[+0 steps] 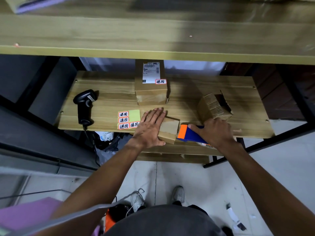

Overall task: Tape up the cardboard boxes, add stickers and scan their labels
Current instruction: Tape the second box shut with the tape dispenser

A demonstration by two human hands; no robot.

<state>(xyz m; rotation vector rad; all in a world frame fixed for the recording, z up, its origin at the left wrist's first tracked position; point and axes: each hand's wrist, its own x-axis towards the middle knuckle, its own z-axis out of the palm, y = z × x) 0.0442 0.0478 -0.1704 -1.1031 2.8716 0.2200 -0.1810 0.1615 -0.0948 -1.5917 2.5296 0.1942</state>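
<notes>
- My white trainers stand on the pale floor, below the front edge of the light wooden shelf board.
- My left hand lies flat on the small plain brown cardboard box, fingers straight and together, pointing away from me, thumb along its near side. The box sits right at the shelf's front edge.
- My right hand is curled round the grip of the blue tape dispenser with an orange head. The wrist is bent inward and the orange end meets the box's right end.
- Just left of my left hand, touching the front edge, lies the yellow-green sticker sheet. It carries four red-bordered white stickers, each reading 退回.
- Further left lies the black handheld barcode scanner, its cable dropping over the edge.
- Behind my right hand an open brown cardboard box is tipped on its side, flaps facing right.
- Bare wood shows between the scanner and the taped brown cardboard box at the back. That box bears a white shipping label with barcodes too small to read, and a 退回 sticker at the label's corner.
- An upper wooden shelf board overhangs the back.
</notes>
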